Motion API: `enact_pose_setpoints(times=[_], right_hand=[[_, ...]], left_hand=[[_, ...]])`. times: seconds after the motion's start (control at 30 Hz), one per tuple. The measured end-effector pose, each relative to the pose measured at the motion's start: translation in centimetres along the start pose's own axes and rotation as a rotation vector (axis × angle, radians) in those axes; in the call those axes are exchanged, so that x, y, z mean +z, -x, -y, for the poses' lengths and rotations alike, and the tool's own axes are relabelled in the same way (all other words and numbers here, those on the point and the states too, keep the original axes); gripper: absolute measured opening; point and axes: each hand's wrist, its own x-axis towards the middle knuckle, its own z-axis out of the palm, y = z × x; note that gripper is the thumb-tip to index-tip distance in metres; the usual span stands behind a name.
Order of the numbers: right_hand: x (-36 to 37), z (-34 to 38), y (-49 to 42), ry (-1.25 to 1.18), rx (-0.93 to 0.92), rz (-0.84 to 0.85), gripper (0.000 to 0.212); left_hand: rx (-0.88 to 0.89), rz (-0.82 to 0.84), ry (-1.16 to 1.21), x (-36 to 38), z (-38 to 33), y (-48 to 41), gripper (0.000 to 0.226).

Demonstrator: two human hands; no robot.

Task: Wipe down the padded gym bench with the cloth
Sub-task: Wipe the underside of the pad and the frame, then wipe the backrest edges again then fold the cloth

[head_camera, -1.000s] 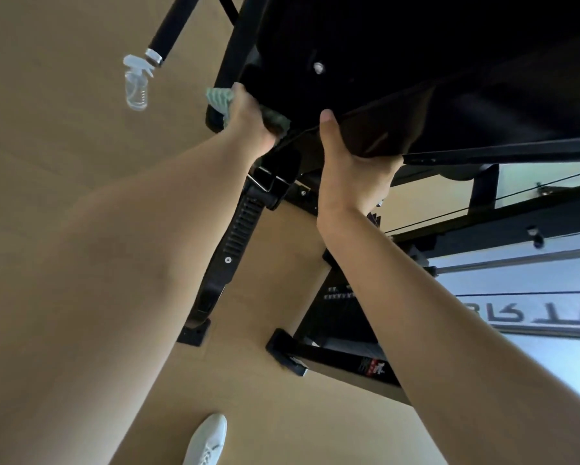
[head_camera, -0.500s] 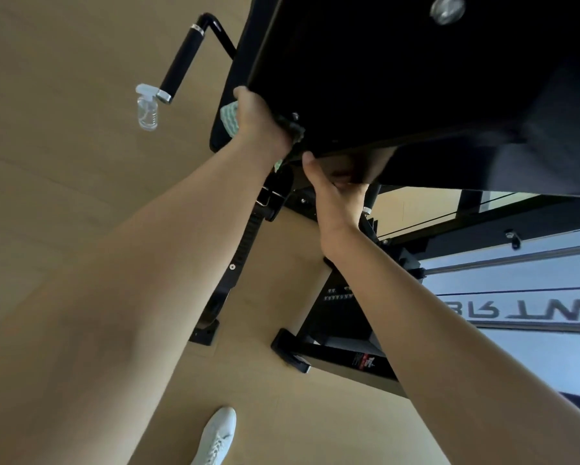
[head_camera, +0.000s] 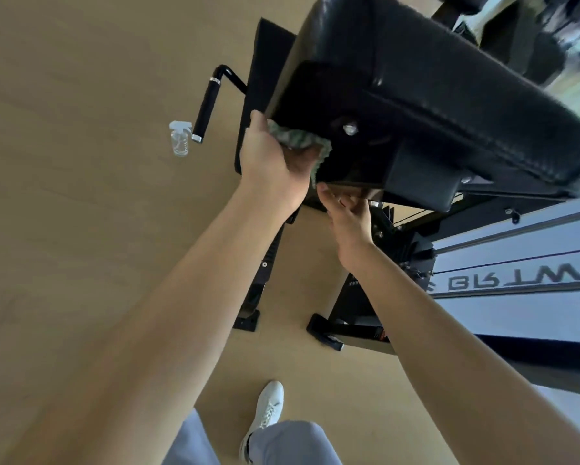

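Observation:
The black padded bench (head_camera: 449, 72) is tilted up, so its underside and stitched side face me in the upper right. My left hand (head_camera: 275, 159) presses a pale green cloth (head_camera: 298, 139) against the dark underside panel near its lower left corner. My right hand (head_camera: 347, 216) reaches up beneath the panel's bottom edge, fingers touching it from below; I cannot see whether they grip it. A silver bolt (head_camera: 349, 129) sits on the underside just right of the cloth.
A clear spray bottle (head_camera: 180, 139) stands on the wooden floor (head_camera: 80, 229) at left, beside a black foam-covered handle (head_camera: 206, 110). The bench's black frame and feet (head_camera: 248, 318) lie below. A grey machine rail with lettering (head_camera: 516, 276) runs at right. My white shoe (head_camera: 266, 409) is below.
The bench has tilted further up, showing more of its padded side. My left hand slid the cloth rightward along the underside; my right hand dropped lower under the edge.

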Motion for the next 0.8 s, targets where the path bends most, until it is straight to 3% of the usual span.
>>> enact_pose_setpoints(times=[0.07, 0.17, 0.3, 0.37, 0.47, 0.5, 0.57, 0.6, 0.67, 0.73, 0.8], right_hand=[[-0.2, 1.2, 1.7, -0.035, 0.014, -0.026, 0.083], [-0.9, 2.4, 3.8, -0.105, 0.033, -0.036, 0.053], [-1.8, 4.3, 7.1, -0.139, 0.036, -0.071, 0.066], [-2.3, 5.3, 9.2, -0.102, 0.019, -0.108, 0.053], [-2.4, 6.3, 13.1, -0.082, -0.047, -0.4, 0.038], [-2.2, 6.6, 14.4, -0.077, -0.118, -0.517, 0.034], [-2.0, 8.1, 16.1, -0.033, -0.341, -0.634, 0.025], [-2.2, 9.1, 16.5, 0.003, -0.469, -0.637, 0.021], [-2.9, 11.1, 16.3, 0.107, -0.709, -0.644, 0.015], [-3.9, 12.8, 14.8, 0.204, -0.849, -0.667, 0.018], [-4.8, 13.8, 12.9, 0.27, -0.907, -0.676, 0.024]], left_hand=[[0.003, 0.019, -0.009, 1.3, -0.4, 3.2, 0.063], [0.046, 0.022, -0.092, 4.5, -1.1, 8.6, 0.058], [0.082, -0.042, -0.3, 5.6, -2.2, 13.7, 0.049], [0.113, -0.088, -0.455, 5.2, -2.8, 15.4, 0.04], [0.341, -0.137, -0.88, 4.1, -3.2, 16.9, 0.022], [0.429, -0.139, -1.049, 4.2, -3.4, 17.5, 0.027], [0.598, 0.017, -1.228, 4.4, -3.5, 17.6, 0.031], [0.661, 0.135, -1.297, 4.8, -3.7, 17.5, 0.023], [0.83, 0.374, -1.521, 5.8, -3.9, 16.6, 0.029], [1.012, 0.596, -1.828, 6.9, -3.6, 15.1, 0.041], [1.098, 0.708, -2.134, 7.8, -3.1, 13.9, 0.055]])
